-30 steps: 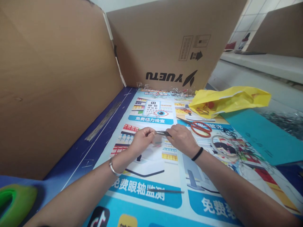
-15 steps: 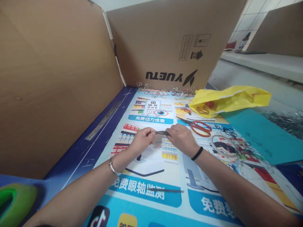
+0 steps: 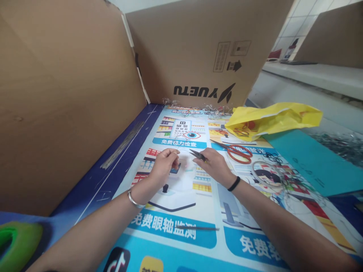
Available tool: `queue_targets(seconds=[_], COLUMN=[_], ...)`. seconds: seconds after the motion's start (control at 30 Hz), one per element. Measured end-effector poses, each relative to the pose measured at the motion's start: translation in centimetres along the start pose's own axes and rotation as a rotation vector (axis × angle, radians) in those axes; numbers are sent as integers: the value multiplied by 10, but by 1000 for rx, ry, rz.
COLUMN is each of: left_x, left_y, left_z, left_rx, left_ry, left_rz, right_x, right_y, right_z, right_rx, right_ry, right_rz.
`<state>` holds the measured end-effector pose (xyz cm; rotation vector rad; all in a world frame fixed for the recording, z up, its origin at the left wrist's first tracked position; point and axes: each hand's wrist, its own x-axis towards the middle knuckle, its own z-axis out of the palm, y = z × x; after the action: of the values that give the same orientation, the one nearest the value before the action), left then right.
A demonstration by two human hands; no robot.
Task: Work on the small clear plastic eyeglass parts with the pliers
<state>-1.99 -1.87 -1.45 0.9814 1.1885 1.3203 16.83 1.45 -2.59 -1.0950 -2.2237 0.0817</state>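
Note:
Pinched between the thumb and fingers of my left hand (image 3: 164,166) is what looks like a thin wire, too faint to follow along its length. My right hand (image 3: 215,168) is wrapped around small dark pliers (image 3: 197,154), their pointed jaws parted and aimed at the left fingertips. A short gap separates the pliers from my left hand. Just beyond the right hand lie orange-handled scissors (image 3: 239,153) with dark blades. A thin dark rod (image 3: 198,228) rests on the printed sheet (image 3: 181,206) nearer to me.
Cardboard panels (image 3: 198,45) stand at the back and left. A bundle of straight wires (image 3: 121,145) lies on the left. On the right are a yellow bag (image 3: 278,117), a teal sheet (image 3: 309,162) and tangled wire scraps. Green tape (image 3: 24,241) sits at front left.
The pliers have come away from my left fingertips and their jaws have opened. My left hand has shifted slightly left and turned.

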Motion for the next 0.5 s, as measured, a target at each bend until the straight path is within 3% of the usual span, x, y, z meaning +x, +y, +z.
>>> queue_targets(seconds=[0.23, 0.5], left_x=[-5, -6], left_y=[4, 4], left_z=[4, 4], left_rx=[-58, -132], left_ry=[-20, -62], left_rz=[-23, -91], right_x=[0, 0], right_y=[-7, -6], right_z=[0, 0], right_rx=[63, 67], right_ry=[59, 96], right_rz=[-122, -154])
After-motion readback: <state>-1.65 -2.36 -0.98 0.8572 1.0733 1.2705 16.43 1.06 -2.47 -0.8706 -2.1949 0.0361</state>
